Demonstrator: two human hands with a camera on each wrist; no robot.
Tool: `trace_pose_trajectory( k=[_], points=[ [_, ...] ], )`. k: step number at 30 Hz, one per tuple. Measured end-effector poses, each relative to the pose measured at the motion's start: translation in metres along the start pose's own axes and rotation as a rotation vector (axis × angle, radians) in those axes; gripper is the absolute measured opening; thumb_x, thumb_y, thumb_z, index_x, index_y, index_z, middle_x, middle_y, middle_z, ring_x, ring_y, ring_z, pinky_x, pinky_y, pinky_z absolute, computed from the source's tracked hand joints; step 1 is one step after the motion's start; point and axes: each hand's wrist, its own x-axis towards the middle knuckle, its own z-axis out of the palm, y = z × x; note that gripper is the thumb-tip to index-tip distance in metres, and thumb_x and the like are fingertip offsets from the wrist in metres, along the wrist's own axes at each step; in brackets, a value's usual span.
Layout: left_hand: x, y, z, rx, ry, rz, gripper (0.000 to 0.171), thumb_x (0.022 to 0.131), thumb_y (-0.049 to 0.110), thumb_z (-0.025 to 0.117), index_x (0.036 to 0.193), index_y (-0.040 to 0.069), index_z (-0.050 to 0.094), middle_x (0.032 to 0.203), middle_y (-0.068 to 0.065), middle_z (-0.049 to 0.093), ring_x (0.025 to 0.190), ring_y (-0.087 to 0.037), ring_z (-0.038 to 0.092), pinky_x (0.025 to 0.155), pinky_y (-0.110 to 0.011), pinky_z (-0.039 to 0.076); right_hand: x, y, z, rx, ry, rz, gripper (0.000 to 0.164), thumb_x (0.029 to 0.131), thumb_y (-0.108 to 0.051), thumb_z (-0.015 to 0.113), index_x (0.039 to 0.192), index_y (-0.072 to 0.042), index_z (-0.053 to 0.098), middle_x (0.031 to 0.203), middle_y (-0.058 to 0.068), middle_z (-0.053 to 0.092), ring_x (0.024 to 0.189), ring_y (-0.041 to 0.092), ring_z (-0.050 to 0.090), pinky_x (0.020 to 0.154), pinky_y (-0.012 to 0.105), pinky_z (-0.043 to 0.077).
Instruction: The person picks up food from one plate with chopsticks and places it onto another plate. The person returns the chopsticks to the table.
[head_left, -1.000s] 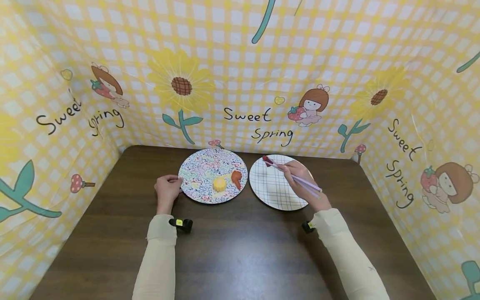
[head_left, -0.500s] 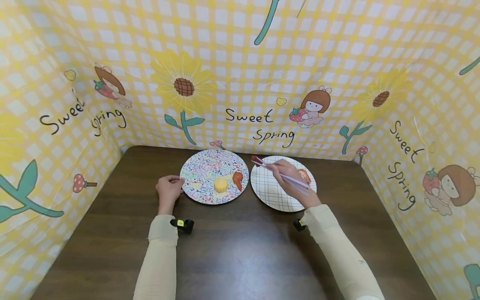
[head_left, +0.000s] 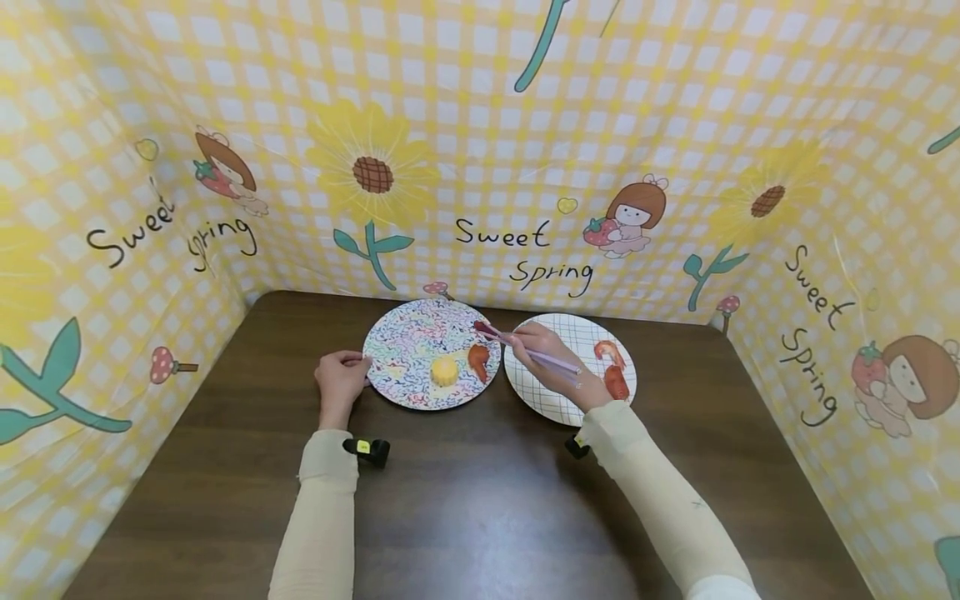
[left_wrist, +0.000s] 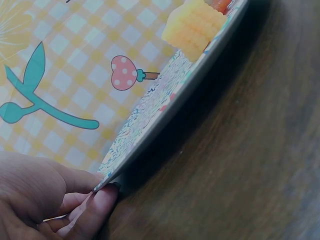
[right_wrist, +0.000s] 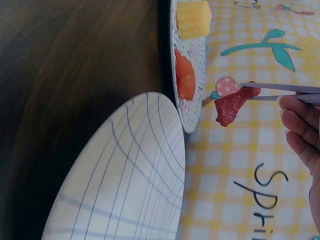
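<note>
Head view: right of centre, the right hand [head_left: 562,377] is curled around two chopsticks [right_wrist: 280,87], which pinch a red drumstick [right_wrist: 229,107] at the upper right of the patterned plate [head_left: 405,333], apparently raised above it. Left of centre, the left hand [head_left: 341,382] pinches that plate's rim. Step in hand, as judged: transferring the drumstick. The next move likely calls for lowering it clear of the corn [head_left: 444,372], then parting the chopsticks.

Yellow-checked cloth [head_left: 480,142] printed with sunflowers [head_left: 372,175] surrounds a brown wooden table [head_left: 465,517] on three sides.
</note>
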Motion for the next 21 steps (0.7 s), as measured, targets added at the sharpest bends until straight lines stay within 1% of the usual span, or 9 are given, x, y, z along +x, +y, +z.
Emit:
trace_pose_trajectory(
  k=[3,5,11,16,21],
  points=[
    [0.000,0.000,0.001,0.005,0.005,-0.006,0.031,0.097,0.017,0.068,0.119,-0.005,0.069,0.112,-0.026,0.070,0.063,-0.006,0.067,0.059,-0.019,0.058,0.005,-0.001,0.009,-0.015,-0.026,-0.019,0.020,0.100,0.001,0.057,0.108,0.004,0.074,0.093,0.014,0.070,0.087,0.023,0.063,0.075,0.035,0.055],
    [0.001,-0.001,0.001,0.007,0.006,-0.006,0.031,0.097,0.017,0.068,0.119,-0.005,0.069,0.112,-0.026,0.070,0.064,-0.007,0.067,0.059,-0.019,0.058,0.008,-0.001,0.015,-0.043,-0.046,-0.024,0.021,0.100,-0.001,0.057,0.109,0.005,0.075,0.092,0.014,0.069,0.085,0.022,0.062,0.074,0.035,0.055],
    [0.000,-0.002,0.002,-0.006,0.000,0.004,0.031,0.097,0.016,0.068,0.120,-0.005,0.069,0.112,-0.025,0.070,0.073,-0.011,0.068,0.060,-0.019,0.058,0.013,-0.003,0.032,-0.102,-0.115,-0.054,0.020,0.098,-0.001,0.059,0.110,0.004,0.075,0.093,0.013,0.070,0.085,0.024,0.061,0.076,0.035,0.054],
    [0.001,-0.002,0.002,-0.008,0.001,0.004,0.030,0.097,0.015,0.068,0.119,-0.005,0.069,0.111,-0.025,0.070,0.076,-0.014,0.069,0.060,-0.018,0.058,0.016,-0.004,0.043,-0.079,-0.147,-0.091,0.017,0.095,0.003,0.062,0.105,0.003,0.075,0.093,0.013,0.071,0.088,0.027,0.063,0.082,0.037,0.053],
    [0.001,-0.002,0.001,-0.010,0.004,0.008,0.030,0.096,0.015,0.069,0.118,-0.006,0.069,0.110,-0.025,0.070,0.077,-0.015,0.069,0.060,-0.019,0.058,0.018,-0.009,0.047,-0.039,-0.153,-0.088,0.015,0.095,0.002,0.062,0.103,0.002,0.075,0.095,0.013,0.072,0.091,0.026,0.063,0.086,0.036,0.054]
  ],
)
